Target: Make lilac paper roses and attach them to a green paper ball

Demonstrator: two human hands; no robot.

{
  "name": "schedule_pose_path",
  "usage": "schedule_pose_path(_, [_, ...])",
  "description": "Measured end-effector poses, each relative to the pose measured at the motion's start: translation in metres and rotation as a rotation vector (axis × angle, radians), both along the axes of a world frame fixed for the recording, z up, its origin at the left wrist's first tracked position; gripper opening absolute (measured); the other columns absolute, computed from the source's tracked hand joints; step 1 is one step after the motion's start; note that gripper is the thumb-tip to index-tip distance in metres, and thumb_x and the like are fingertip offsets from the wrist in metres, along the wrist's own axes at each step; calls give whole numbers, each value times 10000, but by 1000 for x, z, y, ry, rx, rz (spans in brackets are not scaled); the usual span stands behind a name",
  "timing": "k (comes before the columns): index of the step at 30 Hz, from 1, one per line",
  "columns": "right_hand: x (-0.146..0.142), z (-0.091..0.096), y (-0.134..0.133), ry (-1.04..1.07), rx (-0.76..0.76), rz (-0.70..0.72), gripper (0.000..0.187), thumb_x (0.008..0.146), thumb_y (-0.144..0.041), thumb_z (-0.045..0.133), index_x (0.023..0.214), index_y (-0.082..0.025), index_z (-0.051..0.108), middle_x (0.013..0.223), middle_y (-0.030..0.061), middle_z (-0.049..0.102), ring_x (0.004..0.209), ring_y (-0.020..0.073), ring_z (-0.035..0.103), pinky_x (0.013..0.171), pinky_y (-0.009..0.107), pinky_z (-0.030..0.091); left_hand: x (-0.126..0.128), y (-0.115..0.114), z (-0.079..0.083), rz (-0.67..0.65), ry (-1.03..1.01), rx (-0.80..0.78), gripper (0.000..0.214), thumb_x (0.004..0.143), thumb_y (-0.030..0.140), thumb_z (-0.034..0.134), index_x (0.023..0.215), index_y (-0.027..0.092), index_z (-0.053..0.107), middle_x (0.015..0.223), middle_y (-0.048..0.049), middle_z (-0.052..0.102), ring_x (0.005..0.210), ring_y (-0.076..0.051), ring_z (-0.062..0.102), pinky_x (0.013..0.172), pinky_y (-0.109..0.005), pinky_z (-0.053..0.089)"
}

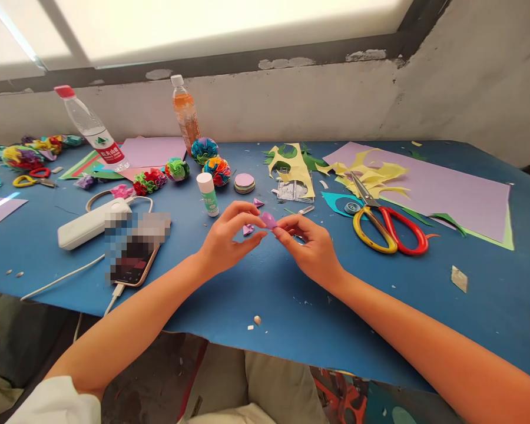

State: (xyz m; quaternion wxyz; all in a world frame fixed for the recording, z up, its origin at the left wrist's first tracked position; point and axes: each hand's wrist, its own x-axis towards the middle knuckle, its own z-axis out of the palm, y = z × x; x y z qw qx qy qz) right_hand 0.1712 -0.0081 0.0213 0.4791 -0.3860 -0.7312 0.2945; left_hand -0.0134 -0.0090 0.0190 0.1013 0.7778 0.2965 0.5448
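Note:
Between my hands is a small folded piece of purple paper (269, 220). My right hand (311, 250) pinches its lower right edge between thumb and forefinger. My left hand (229, 241) is at the paper's left side, its thumb and fingers apart. The forefinger tip is close to the paper; whether it touches cannot be made out. Just beyond my left fingers lie small folded purple pieces (248, 229), partly covered by the hand. A glue stick (208, 195) with a white cap stands upright behind my left hand. A stack of round paper discs (244, 182) sits farther back.
Large scissors (380, 221) lie open at right by yellow paper scraps (371, 171) and purple sheets (459, 194). Ruffled paper balls (216, 171) and two bottles (186, 115) stand behind. At left are a phone (136, 265), a white power bank (95, 222) and cables.

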Motion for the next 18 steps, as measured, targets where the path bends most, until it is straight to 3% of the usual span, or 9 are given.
schedule_pose_path(4, [-2,3,-3,27,-94,38,249,831,-451,589,774,-209,591,690,-3,607,620,123,571,610,264,496,0,1,-1,39,128,104,149,826,216,635,974,216,632,1070,-81,611,980,-166,635,819,-288,552])
schedule_pose_path(8, [-4,8,-7,26,-155,82,249,833,-451,586,783,-207,592,676,-6,601,612,123,571,584,255,480,0,1,-2,25,155,51,86,854,235,604,915,216,662,1048,-76,655,934,-159,657,806,-283,554])
schedule_pose_path(11, [-4,10,-8,4,-152,88,227,866,-413,546,784,-209,602,694,-3,611,602,112,554,579,249,469,0,0,0,26,50,-58,85,843,229,620,884,199,687,1097,-88,640,962,-159,643,864,-299,538])
schedule_pose_path(16, [-4,6,-7,13,-39,20,177,808,-364,624,914,-226,593,917,24,649,793,146,600,671,273,502,1,0,4,-49,-252,-405,121,806,301,666,838,192,709,845,-28,641,731,-103,621,621,-206,526])
schedule_pose_path(18, [-6,4,-6,-26,-6,27,228,802,-368,633,981,-233,596,1003,35,657,873,168,607,741,307,509,2,0,5,-142,-343,-548,145,790,319,684,831,181,697,786,-14,668,701,-105,635,627,-213,535])
